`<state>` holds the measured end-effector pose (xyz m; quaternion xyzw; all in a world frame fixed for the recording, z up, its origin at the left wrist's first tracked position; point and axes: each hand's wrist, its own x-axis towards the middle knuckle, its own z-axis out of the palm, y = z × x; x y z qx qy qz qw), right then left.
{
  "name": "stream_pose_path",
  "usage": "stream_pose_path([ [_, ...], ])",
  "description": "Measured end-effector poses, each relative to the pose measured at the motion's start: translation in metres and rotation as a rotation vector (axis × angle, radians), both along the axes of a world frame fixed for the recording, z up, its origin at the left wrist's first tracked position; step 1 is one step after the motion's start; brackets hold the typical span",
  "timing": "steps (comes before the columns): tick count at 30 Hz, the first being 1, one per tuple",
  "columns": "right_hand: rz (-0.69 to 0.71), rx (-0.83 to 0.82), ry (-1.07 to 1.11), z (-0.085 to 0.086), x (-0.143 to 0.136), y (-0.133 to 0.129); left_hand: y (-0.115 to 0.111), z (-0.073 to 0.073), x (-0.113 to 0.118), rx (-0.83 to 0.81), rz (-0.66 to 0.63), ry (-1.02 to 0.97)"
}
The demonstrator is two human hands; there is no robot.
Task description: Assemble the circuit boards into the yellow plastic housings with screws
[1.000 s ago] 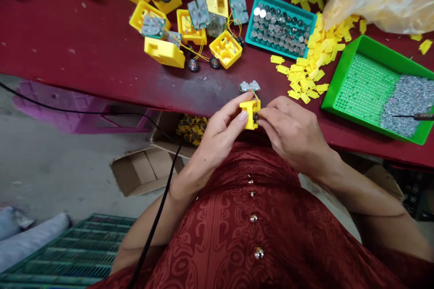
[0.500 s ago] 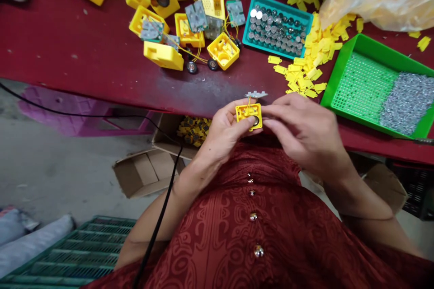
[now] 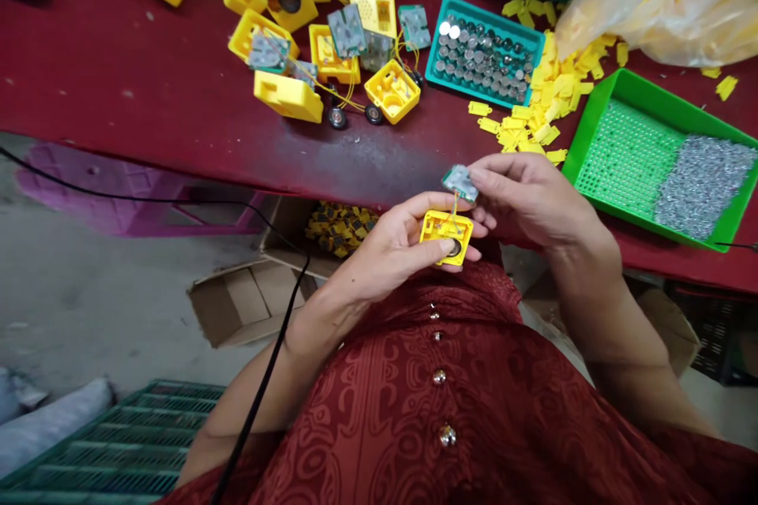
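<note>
My left hand [image 3: 403, 241] grips a small yellow plastic housing [image 3: 435, 228], its open side facing up. The thumb presses on a round dark speaker [image 3: 455, 248] inside it. Thin wires run from the housing to a grey-green circuit board [image 3: 460, 182] just beyond its far edge. My right hand [image 3: 524, 193] pinches the right edge of that board between thumb and forefinger, its other fingers behind the housing. Farther back on the table lie similar yellow housings [image 3: 392, 91] with wires, boards and loose speakers [image 3: 337, 117].
A teal tray [image 3: 435, 83] holds rows of round metal pieces. Small yellow plastic tabs [image 3: 553, 106] lie heaped beside it. At the right, a green basket [image 3: 598, 95] contains many small screws [image 3: 704, 181]. A plastic bag [image 3: 628, 24] lies behind. A black cable [image 3: 275, 355] passes over my left arm.
My right hand has moved from the housing's right side up to the circuit board and pinches it. The board has tilted to show its face. The housing has come slightly closer and rightward.
</note>
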<state>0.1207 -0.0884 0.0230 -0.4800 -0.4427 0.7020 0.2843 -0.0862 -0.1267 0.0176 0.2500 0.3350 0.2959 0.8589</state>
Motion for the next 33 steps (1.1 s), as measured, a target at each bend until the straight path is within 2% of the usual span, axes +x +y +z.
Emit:
stream_pose_path([
  [4,-0.12,0.134,-0.107,0.015,-0.007,-0.007,0.002,-0.008,0.0,-0.05,0.071,0.011],
  [8,-0.223,0.398,-0.391,0.028,-0.025,-0.031,0.004,-0.013,0.0,-0.081,0.146,0.031],
  [12,-0.088,0.78,-0.587,0.031,-0.036,-0.049,0.004,-0.013,-0.001,-0.075,0.199,0.031],
  [15,0.033,0.961,-0.686,0.03,-0.035,-0.054,0.003,-0.011,-0.005,-0.061,0.226,0.03],
  [18,0.107,1.042,-0.749,0.029,-0.031,-0.056,0.002,-0.008,-0.009,-0.092,0.228,-0.018],
  [22,0.141,1.139,-0.782,0.029,-0.031,-0.058,0.002,-0.005,-0.013,-0.144,0.227,-0.07],
  [29,0.273,1.202,-0.817,0.039,-0.03,-0.057,0.007,0.001,-0.011,-0.03,0.15,0.108],
  [33,0.241,1.172,-0.814,0.042,-0.025,-0.053,0.008,0.005,-0.012,0.004,0.134,0.146],
])
